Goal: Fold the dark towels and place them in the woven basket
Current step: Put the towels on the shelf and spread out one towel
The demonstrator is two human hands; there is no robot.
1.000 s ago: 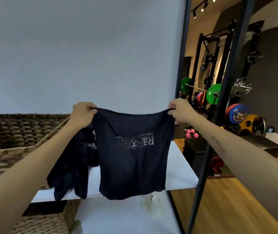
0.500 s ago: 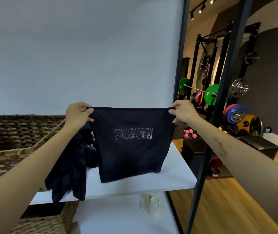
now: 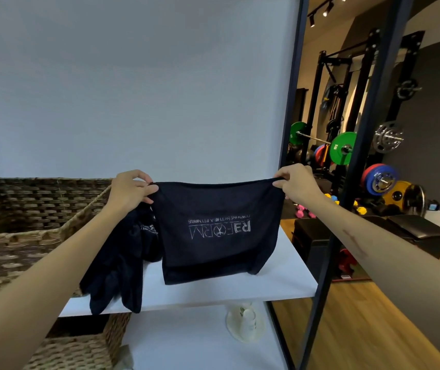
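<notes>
A dark towel (image 3: 219, 252) with a pale mirrored logo hangs stretched between my hands above the white shelf (image 3: 213, 292). My left hand (image 3: 129, 189) pinches its upper left corner and my right hand (image 3: 295, 184) pinches the upper right corner. Its lower edge touches the shelf and is doubled up. A heap of other dark towels (image 3: 122, 265) lies under my left wrist and droops over the shelf's front edge. The woven basket (image 3: 34, 236) stands at the left on the same shelf, and its inside bottom is hidden.
A dark metal upright (image 3: 357, 161) of the shelving stands just right of the towel. On the lower shelf are a second woven basket (image 3: 80, 348) and a stack of paper cups (image 3: 247, 317). Gym racks, weight plates and black boxes fill the room at the right.
The towel has been pulled taut and lowered, so its bottom edge, which hung below the shelf edge a second ago, now rests on the shelf. Both hands keep their corners.
</notes>
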